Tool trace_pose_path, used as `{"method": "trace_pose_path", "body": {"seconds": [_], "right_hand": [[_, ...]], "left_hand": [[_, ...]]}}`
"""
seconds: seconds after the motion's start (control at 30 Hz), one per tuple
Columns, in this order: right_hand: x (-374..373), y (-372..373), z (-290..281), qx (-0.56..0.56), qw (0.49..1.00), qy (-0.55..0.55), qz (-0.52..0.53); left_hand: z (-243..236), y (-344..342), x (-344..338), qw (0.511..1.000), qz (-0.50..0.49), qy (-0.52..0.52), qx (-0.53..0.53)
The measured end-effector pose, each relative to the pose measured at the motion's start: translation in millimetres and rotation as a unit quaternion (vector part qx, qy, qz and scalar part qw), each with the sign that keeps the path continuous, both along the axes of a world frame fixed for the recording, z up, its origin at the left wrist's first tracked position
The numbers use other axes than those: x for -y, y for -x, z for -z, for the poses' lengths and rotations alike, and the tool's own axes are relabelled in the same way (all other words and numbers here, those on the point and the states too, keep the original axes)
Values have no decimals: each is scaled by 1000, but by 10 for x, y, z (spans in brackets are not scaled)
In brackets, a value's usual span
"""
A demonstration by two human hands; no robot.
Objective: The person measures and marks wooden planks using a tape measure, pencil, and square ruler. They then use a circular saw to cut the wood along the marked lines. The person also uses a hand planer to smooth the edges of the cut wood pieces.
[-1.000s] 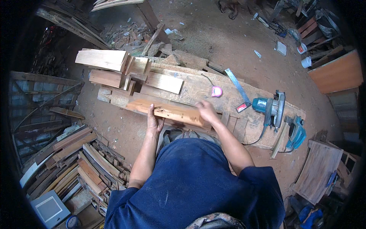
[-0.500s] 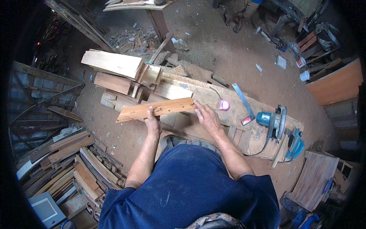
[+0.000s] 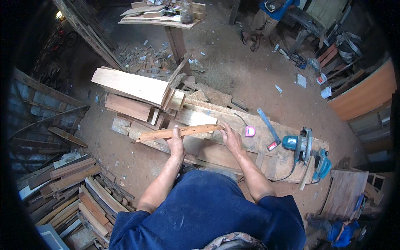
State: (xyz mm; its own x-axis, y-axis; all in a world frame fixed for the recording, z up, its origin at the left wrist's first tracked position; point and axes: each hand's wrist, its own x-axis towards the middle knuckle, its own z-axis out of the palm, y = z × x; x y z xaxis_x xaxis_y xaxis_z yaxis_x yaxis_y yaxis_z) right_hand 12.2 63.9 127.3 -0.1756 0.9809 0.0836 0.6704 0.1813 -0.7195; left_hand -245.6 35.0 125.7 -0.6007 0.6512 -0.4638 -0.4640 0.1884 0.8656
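My left hand point(image 3: 176, 145) grips a short wooden board point(image 3: 195, 130) near its middle, thumb on top. The board is tilted so that a narrow face with dark specks shows. Closed on the board's right end are the fingers of my right hand point(image 3: 231, 140). Beneath and beyond it lies the workbench point(image 3: 254, 139), with a pink tape measure point(image 3: 249, 131) and a try square point(image 3: 270, 132) to the right of my right hand. Cut boards point(image 3: 131, 85) are stacked on the bench's left part.
A circular saw point(image 3: 300, 142) and a teal power planer point(image 3: 321, 164) rest at the bench's right end. Lumber piles point(image 3: 89, 196) lie at lower left. A small table point(image 3: 158, 18) stands at the far side, and another person point(image 3: 266, 18) is at the far right.
The board has turned from showing its broad face to a narrower one, still in both hands. My view has shifted, bringing more of the far table and the other person into sight.
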Motion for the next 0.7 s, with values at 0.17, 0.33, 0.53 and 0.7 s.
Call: {"method": "trace_pose_path", "body": {"seconds": [0.17,0.33,0.53,0.7], "right_hand": [[-51,78,180,32,999,-4,22],[-16,234,303,-9,998,-64,27],[83,262,430,-477,798,289,229],[236,311,357,-598,671,386,208]], "left_hand": [[-59,50,-89,1000,-9,-1,9],[83,308,-52,998,4,5,56],[335,749,-29,956,63,-68,278],[276,667,77,915,182,-38,358]]}}
